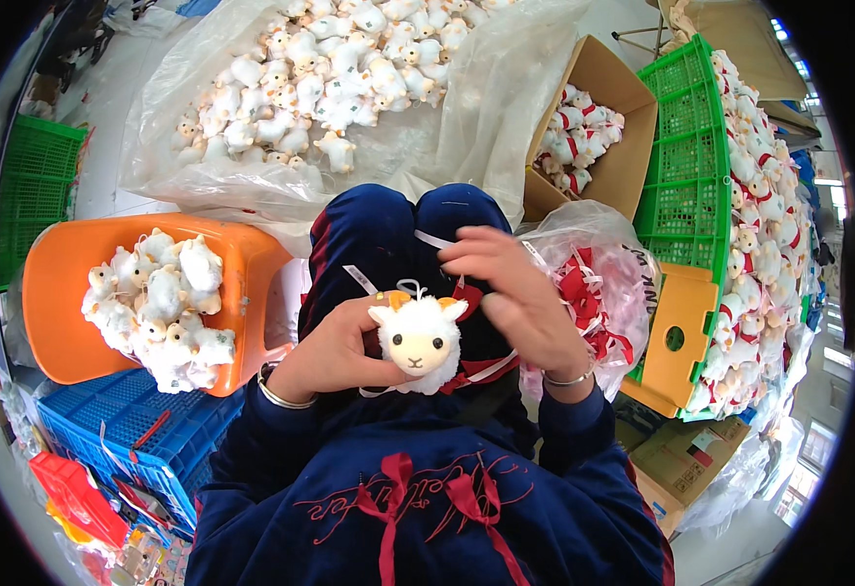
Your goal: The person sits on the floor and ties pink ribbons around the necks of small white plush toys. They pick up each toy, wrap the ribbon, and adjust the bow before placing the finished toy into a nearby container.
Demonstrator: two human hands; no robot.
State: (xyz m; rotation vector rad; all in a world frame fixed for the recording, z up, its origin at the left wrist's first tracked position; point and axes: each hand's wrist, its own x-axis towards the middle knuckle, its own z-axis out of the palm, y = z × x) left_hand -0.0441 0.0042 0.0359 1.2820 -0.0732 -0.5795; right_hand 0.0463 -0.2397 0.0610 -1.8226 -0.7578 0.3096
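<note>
My left hand [343, 344] is closed around a small white plush sheep [422, 342] with yellow horns and a hanging loop, its face turned toward me. Just right of the toy, my right hand [520, 293] hovers over my lap with its fingers stretched out, slightly blurred by motion; I see nothing in it. A piece of red fabric [466, 299] shows beside the sheep's ear. More red cloth with white ribbon [486, 372] lies on my lap beneath the toy. A white ribbon end [433, 239] rests on my knee near the right fingertips.
Ahead, a plastic sheet [481, 107] bears a heap of plush sheep [335, 78]. An orange chair [51, 303] at left holds several more. To the right are a cardboard box [627, 117], a bag of red pieces [584, 293] and a green crate [682, 156]. A blue crate [125, 415] stands lower left.
</note>
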